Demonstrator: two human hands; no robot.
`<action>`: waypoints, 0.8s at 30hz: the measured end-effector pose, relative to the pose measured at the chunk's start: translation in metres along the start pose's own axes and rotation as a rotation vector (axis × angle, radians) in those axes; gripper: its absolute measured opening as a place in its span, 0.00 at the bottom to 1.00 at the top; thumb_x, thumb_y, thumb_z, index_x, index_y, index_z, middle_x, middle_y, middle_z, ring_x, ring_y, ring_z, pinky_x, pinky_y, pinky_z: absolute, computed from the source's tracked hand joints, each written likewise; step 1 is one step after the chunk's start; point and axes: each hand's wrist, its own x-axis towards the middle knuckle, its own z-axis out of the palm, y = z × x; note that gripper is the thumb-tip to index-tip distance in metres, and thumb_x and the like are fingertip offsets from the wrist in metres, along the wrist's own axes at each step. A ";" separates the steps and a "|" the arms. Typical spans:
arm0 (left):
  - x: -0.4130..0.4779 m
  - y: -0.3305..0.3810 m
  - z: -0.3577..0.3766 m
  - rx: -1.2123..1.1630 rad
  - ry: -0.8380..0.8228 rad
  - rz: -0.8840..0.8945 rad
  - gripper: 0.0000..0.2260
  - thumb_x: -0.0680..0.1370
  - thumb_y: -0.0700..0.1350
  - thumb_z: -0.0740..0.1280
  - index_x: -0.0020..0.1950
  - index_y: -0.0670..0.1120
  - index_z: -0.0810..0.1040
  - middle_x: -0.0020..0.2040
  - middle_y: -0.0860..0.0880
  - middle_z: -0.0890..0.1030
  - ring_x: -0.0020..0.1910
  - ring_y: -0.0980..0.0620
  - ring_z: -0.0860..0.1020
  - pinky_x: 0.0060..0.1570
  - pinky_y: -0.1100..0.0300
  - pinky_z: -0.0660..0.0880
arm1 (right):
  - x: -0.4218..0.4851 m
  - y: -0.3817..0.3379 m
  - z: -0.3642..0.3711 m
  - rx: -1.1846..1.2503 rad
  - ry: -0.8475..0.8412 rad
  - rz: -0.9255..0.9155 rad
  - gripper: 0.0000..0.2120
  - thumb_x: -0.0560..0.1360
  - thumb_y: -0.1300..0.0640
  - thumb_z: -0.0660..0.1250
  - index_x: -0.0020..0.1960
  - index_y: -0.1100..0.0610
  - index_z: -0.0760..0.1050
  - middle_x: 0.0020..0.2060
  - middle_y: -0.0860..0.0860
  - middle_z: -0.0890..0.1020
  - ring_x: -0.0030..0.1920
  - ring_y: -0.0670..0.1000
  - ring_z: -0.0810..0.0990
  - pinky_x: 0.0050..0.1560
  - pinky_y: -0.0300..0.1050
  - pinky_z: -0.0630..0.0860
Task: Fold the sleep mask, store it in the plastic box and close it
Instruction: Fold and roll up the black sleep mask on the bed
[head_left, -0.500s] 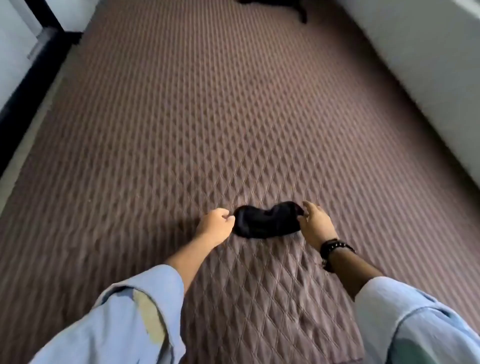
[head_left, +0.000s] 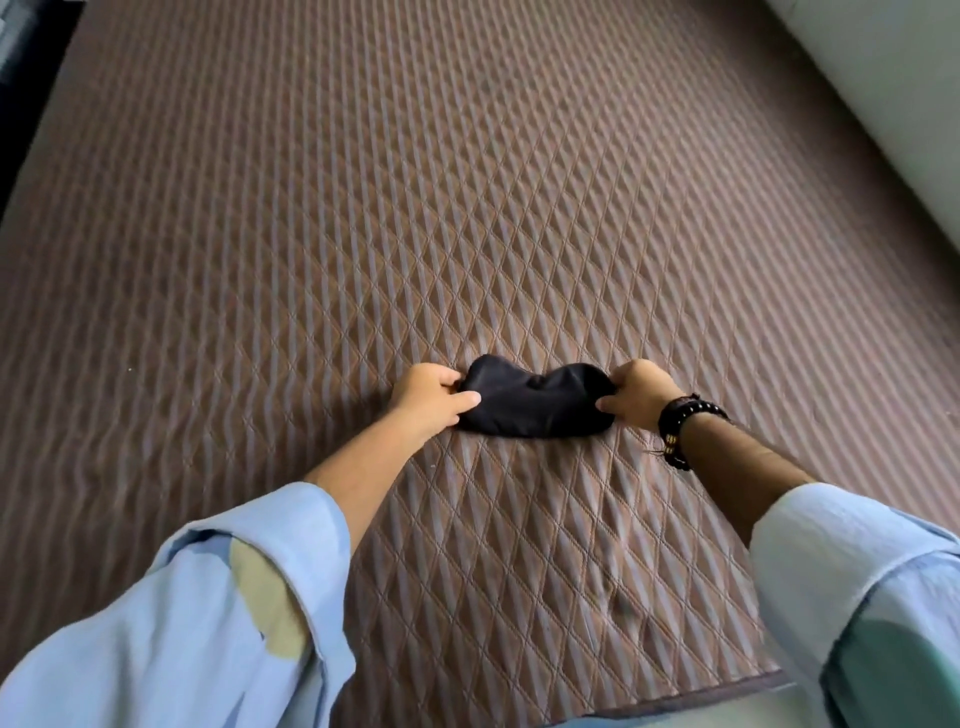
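A black sleep mask (head_left: 535, 402) lies spread flat on the brown quilted mattress (head_left: 467, 208), in the lower middle of the head view. My left hand (head_left: 428, 397) pinches the mask's left end between thumb and fingers. My right hand (head_left: 641, 392), with a dark bead bracelet at the wrist, pinches the right end the same way. The plastic box is not in view.
A white wall (head_left: 883, 88) runs along the mattress's right side. A dark floor strip (head_left: 26, 78) shows past the left edge. The mattress's near edge (head_left: 571, 709) lies just below my light blue sleeves.
Both hands have closed on the mask's two ends; before, they were only touching its edges. The view has tilted down, and the dark object at the far end is out of frame.
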 end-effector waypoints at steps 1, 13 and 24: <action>-0.004 0.001 -0.003 0.035 -0.007 0.026 0.26 0.78 0.39 0.75 0.75 0.39 0.74 0.68 0.40 0.81 0.55 0.47 0.80 0.54 0.54 0.81 | -0.004 -0.002 -0.004 -0.041 -0.031 -0.020 0.07 0.76 0.59 0.73 0.51 0.63 0.80 0.42 0.57 0.83 0.44 0.57 0.82 0.42 0.42 0.73; -0.033 -0.043 -0.032 0.501 0.245 0.657 0.11 0.78 0.38 0.66 0.57 0.48 0.82 0.62 0.61 0.74 0.59 0.61 0.74 0.53 0.70 0.71 | -0.058 0.004 0.039 -0.015 0.394 -0.387 0.10 0.75 0.58 0.70 0.57 0.54 0.78 0.58 0.58 0.81 0.51 0.55 0.80 0.54 0.47 0.76; -0.045 -0.055 -0.017 -0.022 0.335 -0.139 0.17 0.78 0.58 0.70 0.62 0.49 0.81 0.41 0.51 0.85 0.39 0.50 0.86 0.43 0.49 0.86 | -0.075 0.020 0.064 0.156 0.391 -0.319 0.26 0.78 0.70 0.57 0.72 0.52 0.74 0.71 0.54 0.75 0.68 0.59 0.75 0.66 0.47 0.73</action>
